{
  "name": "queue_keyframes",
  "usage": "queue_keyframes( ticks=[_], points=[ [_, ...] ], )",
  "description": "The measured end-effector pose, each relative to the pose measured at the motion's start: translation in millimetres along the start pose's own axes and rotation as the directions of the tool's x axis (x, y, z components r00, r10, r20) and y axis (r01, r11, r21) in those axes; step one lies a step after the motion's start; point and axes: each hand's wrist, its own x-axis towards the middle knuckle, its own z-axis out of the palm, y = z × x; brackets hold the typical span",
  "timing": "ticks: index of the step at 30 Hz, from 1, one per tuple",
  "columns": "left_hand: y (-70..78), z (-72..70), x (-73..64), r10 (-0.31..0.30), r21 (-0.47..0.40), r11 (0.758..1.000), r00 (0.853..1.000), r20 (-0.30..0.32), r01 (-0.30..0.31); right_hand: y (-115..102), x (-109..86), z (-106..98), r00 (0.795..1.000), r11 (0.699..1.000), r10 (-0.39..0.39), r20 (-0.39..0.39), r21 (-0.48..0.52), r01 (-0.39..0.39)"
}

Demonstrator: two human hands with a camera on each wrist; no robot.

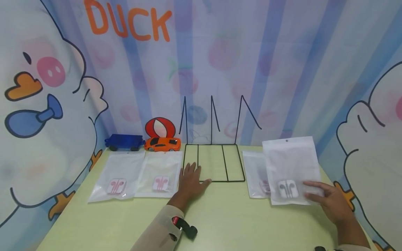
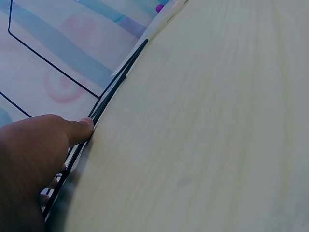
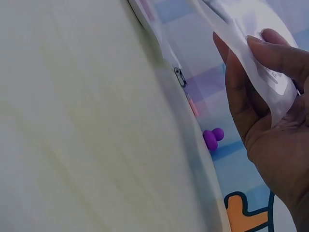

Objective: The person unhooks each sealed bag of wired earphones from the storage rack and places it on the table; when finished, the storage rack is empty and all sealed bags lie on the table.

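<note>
My right hand pinches a white zip bag by its lower right side, thumb in front and fingers behind. Inside that bag is a small case of white earphones. The raised bag partly covers another white bag, which lies on the table. In the right wrist view, the pinched bag bends between thumb and fingers. My left hand rests with spread fingers on the front left corner of a black wire rack. Its thumb touches the front rod in the left wrist view.
Two white bags with pink earphones lie side by side left of the rack. Behind them stand a blue toy trailer and an orange toy car. The rack's upright wires rise before a printed curtain. A purple knob sits at the table's edge.
</note>
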Motion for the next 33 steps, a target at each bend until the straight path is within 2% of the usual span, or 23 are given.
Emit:
queue_keyframes(
  ticks=[5,8,14,17,20,22,24,27,30,33],
  points=[
    [-0.4,0.2,0.2,0.003,0.001,1.000,1.000,-0.006,-0.003,7.8,2.6,-8.2,0.995,0.993,0.103,-0.016,-0.056,-0.104],
    [-0.3,-0.1,-0.5,0.009,-0.008,1.000,1.000,-0.012,-0.009,11.8,1.3,-12.1,0.989,0.989,0.141,-0.045,-0.032,-0.143],
    [-0.7,1.6,-0.6,0.012,-0.001,1.000,1.000,-0.012,-0.012,24.8,-2.6,-10.6,0.985,0.987,0.120,-0.126,0.120,-0.105],
    [-1.0,2.0,-0.8,0.007,0.000,1.000,1.000,-0.011,-0.007,30.1,-2.3,-10.5,0.982,0.975,0.133,-0.133,0.193,-0.106],
    [-0.8,1.2,-0.8,0.004,-0.004,1.000,1.000,-0.009,-0.004,32.5,0.4,-11.8,0.980,0.920,0.184,-0.081,0.365,-0.142],
    [-0.4,0.4,-0.9,0.002,-0.007,1.000,1.000,-0.008,-0.002,31.5,3.0,-13.8,0.973,0.894,0.224,-0.051,0.409,-0.184],
    [0.1,-0.3,-1.1,0.002,-0.006,1.000,1.000,-0.008,-0.002,29.6,5.3,-16.4,0.960,0.881,0.279,-0.025,0.404,-0.245],
    [1.2,-1.0,-1.3,0.001,-0.004,1.000,1.000,-0.004,-0.001,28.5,7.6,-18.4,0.945,0.905,0.324,-0.038,0.304,-0.298],
    [1.9,-1.6,-1.6,0.002,-0.002,1.000,1.000,-0.001,-0.002,30.8,9.2,-17.8,0.945,0.914,0.323,-0.059,0.277,-0.295],
    [2.3,-1.9,-2.0,0.004,-0.007,1.000,1.000,-0.006,-0.004,33.2,10.9,-16.3,0.941,0.912,0.329,-0.074,0.286,-0.296]
  ],
)
